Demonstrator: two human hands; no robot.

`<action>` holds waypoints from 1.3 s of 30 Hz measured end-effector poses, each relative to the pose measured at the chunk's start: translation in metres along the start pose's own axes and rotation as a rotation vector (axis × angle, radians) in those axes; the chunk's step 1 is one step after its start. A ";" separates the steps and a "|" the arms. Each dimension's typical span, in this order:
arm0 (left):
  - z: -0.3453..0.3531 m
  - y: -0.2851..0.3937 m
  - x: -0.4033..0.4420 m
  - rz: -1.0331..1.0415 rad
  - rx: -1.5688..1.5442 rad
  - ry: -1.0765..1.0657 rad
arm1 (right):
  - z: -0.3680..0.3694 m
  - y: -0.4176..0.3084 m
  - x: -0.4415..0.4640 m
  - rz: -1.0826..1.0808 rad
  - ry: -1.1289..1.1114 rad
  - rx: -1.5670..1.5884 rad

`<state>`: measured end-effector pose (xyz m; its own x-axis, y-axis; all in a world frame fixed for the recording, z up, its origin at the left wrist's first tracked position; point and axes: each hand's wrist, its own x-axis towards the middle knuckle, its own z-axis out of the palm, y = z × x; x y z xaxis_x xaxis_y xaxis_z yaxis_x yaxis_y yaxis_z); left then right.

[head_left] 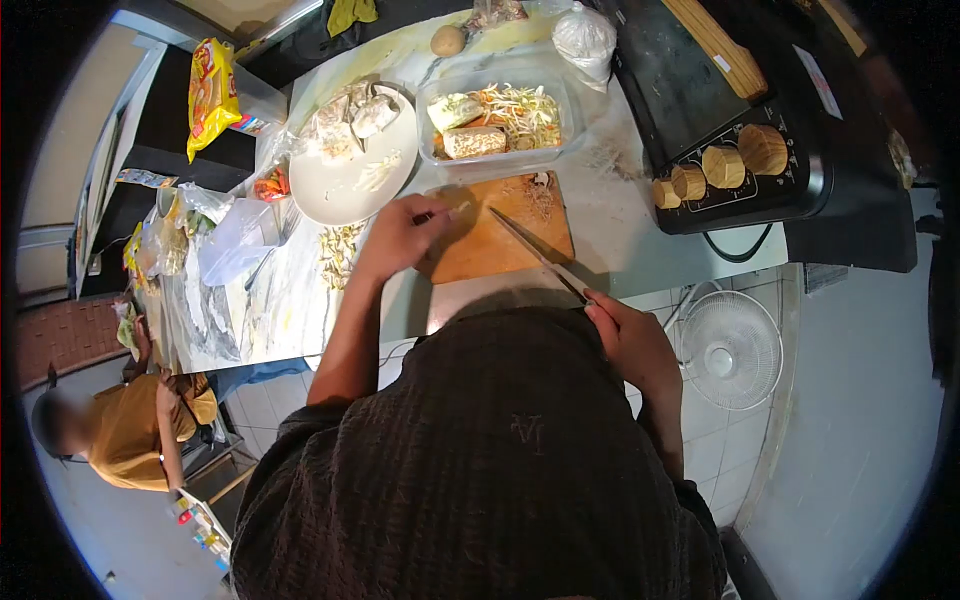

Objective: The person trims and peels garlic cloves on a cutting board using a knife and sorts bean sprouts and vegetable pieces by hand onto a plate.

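Knife (524, 239) in your right hand (637, 347), blade over the cutting board (465, 255), likely light and stiff; grip its handle. Your left hand (402, 238), fingers narrowed (holding something? cannot tell), is at the board's left.

- Cutting board (455, 262): counter (290, 320), near edge
- Knife (528, 242): tip over board
- Food container (571, 110): behind board, sprouts (520, 105) in it
- Plate (325, 200): left of container
- Cut pieces (340, 255): on counter, before plate
- Tub (235, 245): left of plate
- Tied bag (583, 45): behind container, right side
- Appliance (800, 185): right of container, 4 knobs (723, 167) on front
- Fan (728, 350): right, on floor before counter
- 1 person (135, 435): left, past counter
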<state>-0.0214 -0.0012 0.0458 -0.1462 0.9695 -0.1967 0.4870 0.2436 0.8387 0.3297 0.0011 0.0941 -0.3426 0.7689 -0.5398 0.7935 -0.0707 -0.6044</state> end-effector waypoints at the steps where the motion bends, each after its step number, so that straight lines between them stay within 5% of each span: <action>1: -0.005 0.007 0.007 -0.003 -0.033 -0.014 | -0.001 0.002 -0.001 0.003 0.005 -0.002; 7: -0.004 0.086 0.072 0.204 0.086 0.124 | 0.003 0.015 -0.003 0.052 0.020 0.110; 12: 0.002 0.066 0.106 0.225 0.294 0.197 | 0.001 0.016 -0.007 0.084 0.084 0.146; 22: -0.079 -0.012 0.017 -0.014 0.084 0.419 | 0.012 0.044 0.008 0.051 0.146 0.356; 27: -0.086 -0.063 -0.044 -0.227 0.367 0.419 | 0.027 0.051 0.028 -0.116 0.195 0.069; 32: -0.064 -0.094 -0.066 -0.252 0.297 0.448 | 0.031 0.079 0.031 -0.295 0.277 -0.067; 34: -0.056 -0.100 -0.063 -0.045 0.393 0.525 | 0.023 0.085 0.028 -0.367 0.282 -0.113; 39: -0.033 -0.101 -0.048 0.031 0.466 0.638 | 0.007 0.093 0.025 -0.338 0.234 -0.217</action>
<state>-0.0918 -0.0734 -0.0124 -0.5239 0.8078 0.2704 0.7886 0.3399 0.5125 0.3914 0.0093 0.0196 -0.4972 0.8504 -0.1718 0.7524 0.3241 -0.5735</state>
